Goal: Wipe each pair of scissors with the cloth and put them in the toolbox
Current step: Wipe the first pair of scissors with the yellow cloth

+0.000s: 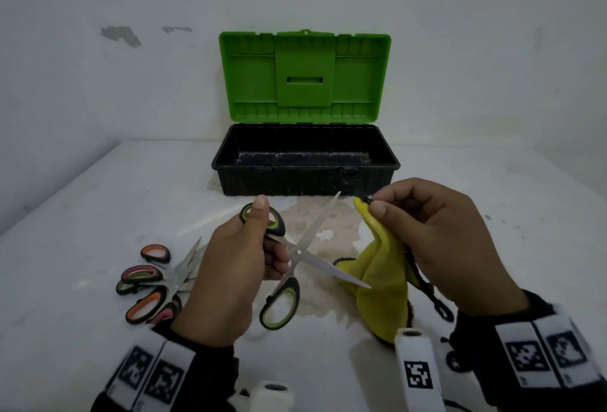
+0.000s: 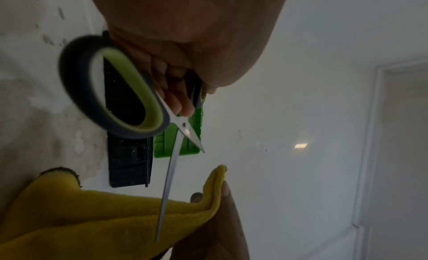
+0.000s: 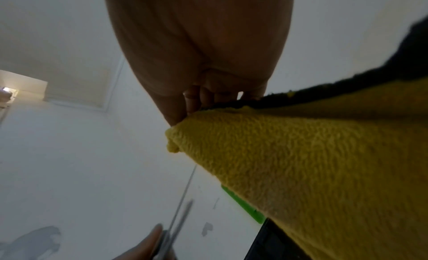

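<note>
My left hand (image 1: 243, 260) grips the green-and-black scissors (image 1: 312, 252) by one handle, with the blades spread wide above the table. Seen from the left wrist, the scissors (image 2: 129, 102) have one long blade lying across the yellow cloth (image 2: 92, 218). My right hand (image 1: 437, 231) pinches the yellow cloth (image 1: 381, 267) by a top fold, just right of the upper blade tip, and the cloth hangs down to the table. The right wrist view is filled by the cloth (image 3: 301, 163), with the blades (image 3: 183, 205) blurred below it. The toolbox (image 1: 305, 162) stands open behind, its black tray bare.
Several more scissors (image 1: 154, 283) with orange, pink and green handles lie in a pile on the white table (image 1: 98, 198) at the left. The green lid (image 1: 303, 76) leans upright against the wall. A stain marks the table in front of the box.
</note>
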